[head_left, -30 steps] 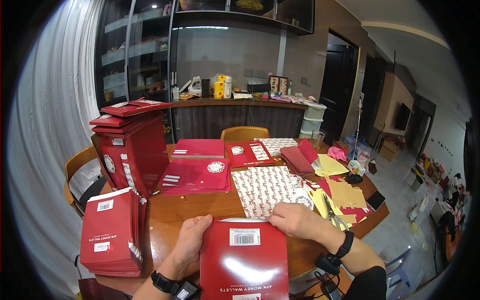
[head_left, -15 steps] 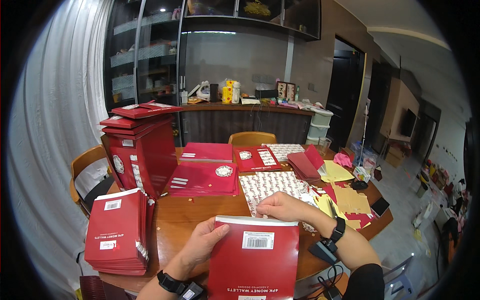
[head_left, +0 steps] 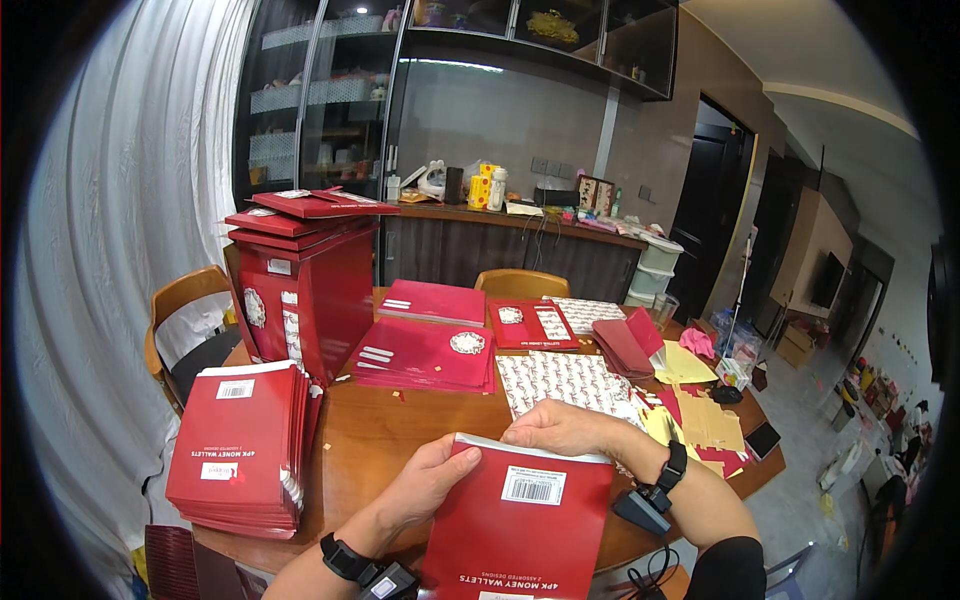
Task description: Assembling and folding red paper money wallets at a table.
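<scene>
A flat red cardboard packet point(head_left: 520, 540) with a white barcode label and a white strip along its top edge is upright in front of me. My left hand point(head_left: 425, 480) grips its upper left corner, thumb on the front. At the top edge, the fingers of my right hand point(head_left: 560, 428) are closed against the white strip; their tips are partly hidden. To the left stands a thick stack of similar red packets point(head_left: 225, 430). Behind the hands lies a white sheet with a small red pattern point(head_left: 555, 380).
A tall red box point(head_left: 320, 290) with flat red packets on top stands at the left. Pink-red folders point(head_left: 430, 350) lie mid-table. Yellow and brown paper scraps point(head_left: 710, 420), a phone point(head_left: 763, 440) and a black mouse point(head_left: 727, 395) are at the right. Wooden chairs point(head_left: 520, 283) surround the table.
My right hand has come down from above the packet onto its top edge. The packet is tilted slightly more, still in my left hand. The whole view has shifted a little.
</scene>
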A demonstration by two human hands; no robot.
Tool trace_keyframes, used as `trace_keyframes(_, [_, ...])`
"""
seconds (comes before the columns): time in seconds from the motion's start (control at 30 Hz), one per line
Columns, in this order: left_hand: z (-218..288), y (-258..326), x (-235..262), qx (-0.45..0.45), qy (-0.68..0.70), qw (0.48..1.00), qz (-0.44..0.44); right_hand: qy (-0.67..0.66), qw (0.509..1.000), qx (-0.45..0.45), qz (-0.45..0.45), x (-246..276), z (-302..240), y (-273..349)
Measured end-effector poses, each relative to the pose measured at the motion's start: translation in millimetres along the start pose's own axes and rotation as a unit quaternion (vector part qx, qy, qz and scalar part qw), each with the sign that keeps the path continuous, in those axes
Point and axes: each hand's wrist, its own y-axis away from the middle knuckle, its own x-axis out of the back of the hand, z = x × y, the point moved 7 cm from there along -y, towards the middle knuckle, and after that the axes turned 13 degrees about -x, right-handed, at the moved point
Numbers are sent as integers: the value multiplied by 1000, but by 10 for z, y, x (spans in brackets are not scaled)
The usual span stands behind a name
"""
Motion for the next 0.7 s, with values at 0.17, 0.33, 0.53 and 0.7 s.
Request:
trace_keyframes(0.17, [5, 6, 2, -4, -13, 1000, 0, 22, 1000, 20, 9, -21, -90, 22])
trace_keyframes(0.33, [35, 13, -46, 0, -8, 1000, -16, 69, 997, 29, 35, -17, -149, 33])
trace_keyframes(0.53, [33, 11, -66, 2, -8, 1000, -30, 93, 994, 44, 48, -27, -158, 32])
trace_keyframes(0.7, [23, 15, -40, -5, -39, 999, -35, 79, 995, 41, 43, -44, -155, 34])
